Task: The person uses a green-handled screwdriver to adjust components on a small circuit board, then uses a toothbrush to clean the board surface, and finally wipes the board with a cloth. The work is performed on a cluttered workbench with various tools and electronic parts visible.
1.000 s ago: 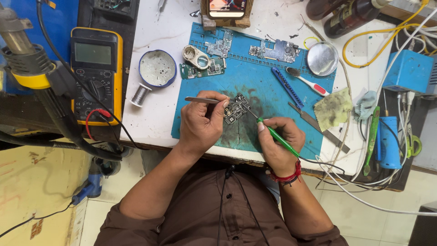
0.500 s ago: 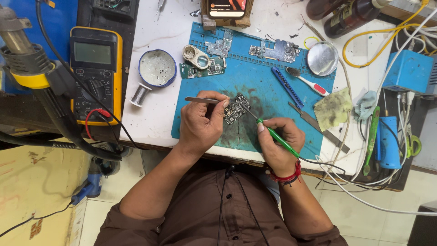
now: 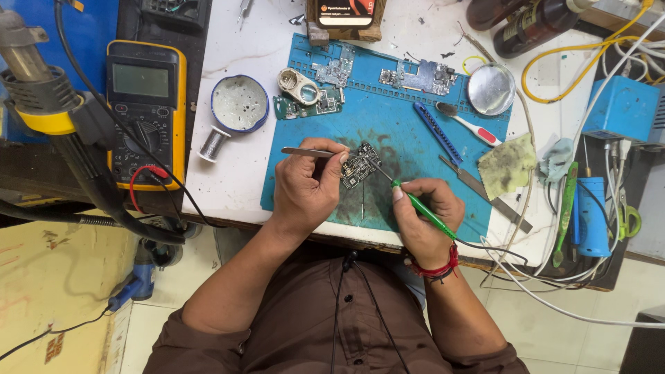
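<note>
A: Head view puts a small circuit board (image 3: 360, 166) on the blue work mat (image 3: 415, 180), near the middle of the table (image 3: 235, 187), between the two hands.

B: How would that board handle?

A: Light and stiff, I'd judge, and fragile: thin, with tiny parts across its face. Best taken by its bare edges, never by the components. It looks likely to skate on the mat if pushed, so it needs pinning.

B: And the left hand (image 3: 308, 183)?

A: Its fingers are closed round metal tweezers (image 3: 312, 152), held nearly level, the back end pointing left and the tips at the board's left edge. Whether the tips clamp the board or only press on it, I cannot tell.

B: The right hand (image 3: 422, 218)?

A: Fingers pinched shut in a pen grip on a green-handled soldering iron (image 3: 422, 208). The tip slants up and left onto the board's right side; its cord trails off to the right past a red wrist thread.

B: Arm pose?

A: Both forearms come up from the bottom of the frame, elbows out, wrists at the table's near edge, hands angled inward toward each other.

B: Anything near?

A: A yellow multimeter (image 3: 145, 114) lies well to the left, a round solder-wick tin (image 3: 239, 104) just off the mat, and more boards (image 3: 422, 76) along the mat's far edge.
</note>
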